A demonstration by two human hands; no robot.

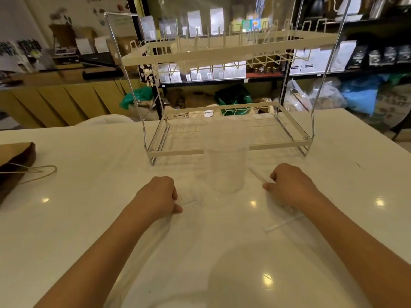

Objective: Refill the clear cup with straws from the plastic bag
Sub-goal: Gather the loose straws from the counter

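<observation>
A clear cup [226, 167] stands upright on the white table, between my two hands and just in front of a rack. I see no straw inside it. My right hand [289, 185], to the right of the cup, is closed on a white straw [260, 176] that points up and left toward the cup. My left hand [158, 194], left of the cup, is closed over the end of a thin clear plastic bag [189, 202] lying flat on the table. Another white straw [281, 224] lies loose on the table below my right hand.
A white two-tier wire dish rack [229, 130] stands right behind the cup. A brown paper bag [13, 163] with string handles lies at the table's left edge. Behind the table are shelves with boxes and packets.
</observation>
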